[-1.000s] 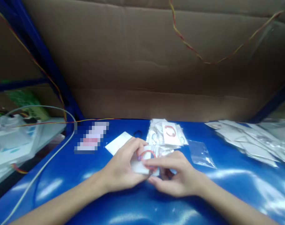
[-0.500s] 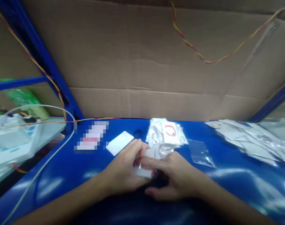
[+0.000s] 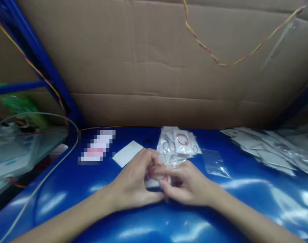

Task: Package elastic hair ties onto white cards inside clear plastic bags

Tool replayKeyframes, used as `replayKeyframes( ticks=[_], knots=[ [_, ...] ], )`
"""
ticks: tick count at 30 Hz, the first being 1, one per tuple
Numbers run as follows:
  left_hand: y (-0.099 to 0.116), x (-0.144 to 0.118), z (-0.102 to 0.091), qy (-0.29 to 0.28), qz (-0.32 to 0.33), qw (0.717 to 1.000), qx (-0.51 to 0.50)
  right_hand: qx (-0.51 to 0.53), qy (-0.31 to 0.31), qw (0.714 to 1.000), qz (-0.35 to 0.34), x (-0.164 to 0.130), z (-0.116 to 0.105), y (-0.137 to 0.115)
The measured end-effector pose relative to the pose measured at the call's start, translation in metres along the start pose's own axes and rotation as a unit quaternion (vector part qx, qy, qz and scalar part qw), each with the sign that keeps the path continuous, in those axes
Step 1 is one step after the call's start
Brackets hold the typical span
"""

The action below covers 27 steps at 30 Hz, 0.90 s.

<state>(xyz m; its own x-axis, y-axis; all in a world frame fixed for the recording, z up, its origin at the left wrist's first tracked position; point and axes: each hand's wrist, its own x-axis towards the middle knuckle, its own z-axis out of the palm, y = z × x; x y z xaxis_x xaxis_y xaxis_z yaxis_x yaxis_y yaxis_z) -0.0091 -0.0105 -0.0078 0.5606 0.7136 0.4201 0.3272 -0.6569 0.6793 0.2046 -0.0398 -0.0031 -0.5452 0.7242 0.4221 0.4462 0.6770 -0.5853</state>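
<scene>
Both hands, the left hand (image 3: pixel 133 184) and the right hand (image 3: pixel 188 185), pinched a small white card (image 3: pixel 154 182) with a red loop (image 3: pixel 156 170) just above the blue counter (image 3: pixel 245 202). The thin loop could slip off if the fingers loosened.

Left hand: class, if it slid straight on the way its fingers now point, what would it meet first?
The left hand points right and slightly away, so it would probably first meet the small white card with a red loop it holds, then the right hand. Depth is blurred.
</scene>
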Motion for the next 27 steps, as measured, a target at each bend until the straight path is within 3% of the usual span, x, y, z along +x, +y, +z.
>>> replayKeyframes(
  ticks=[2, 5, 8, 12, 16, 22, 27],
  knots=[
    [0.002, 0.002, -0.004, 0.006, 0.0, 1.0, -0.02, 0.025, 0.028, 0.999, 0.01, 0.001, -0.001, 0.002],
    [0.004, 0.005, -0.008, 0.016, -0.06, 0.989, -0.132, 0.049, 0.091, 0.994, 0.016, 0.003, -0.004, 0.004],
    [0.001, 0.009, -0.007, -0.014, -0.134, 0.962, -0.236, 0.051, 0.136, 0.989, 0.01, 0.005, -0.009, 0.004],
    [-0.003, 0.013, -0.006, -0.043, -0.165, 0.939, -0.298, 0.053, 0.185, 0.981, -0.021, 0.008, -0.013, 0.005],
    [-0.003, 0.016, -0.007, -0.015, -0.166, 0.933, -0.318, 0.073, 0.201, 0.977, -0.008, 0.008, -0.015, 0.006],
    [-0.001, 0.017, -0.006, -0.033, -0.165, 0.916, -0.364, 0.095, 0.152, 0.984, -0.015, 0.01, -0.02, 0.003],
    [-0.003, 0.016, -0.005, -0.029, -0.173, 0.917, -0.359, 0.099, 0.213, 0.972, 0.014, 0.009, -0.021, 0.006]
  ],
)
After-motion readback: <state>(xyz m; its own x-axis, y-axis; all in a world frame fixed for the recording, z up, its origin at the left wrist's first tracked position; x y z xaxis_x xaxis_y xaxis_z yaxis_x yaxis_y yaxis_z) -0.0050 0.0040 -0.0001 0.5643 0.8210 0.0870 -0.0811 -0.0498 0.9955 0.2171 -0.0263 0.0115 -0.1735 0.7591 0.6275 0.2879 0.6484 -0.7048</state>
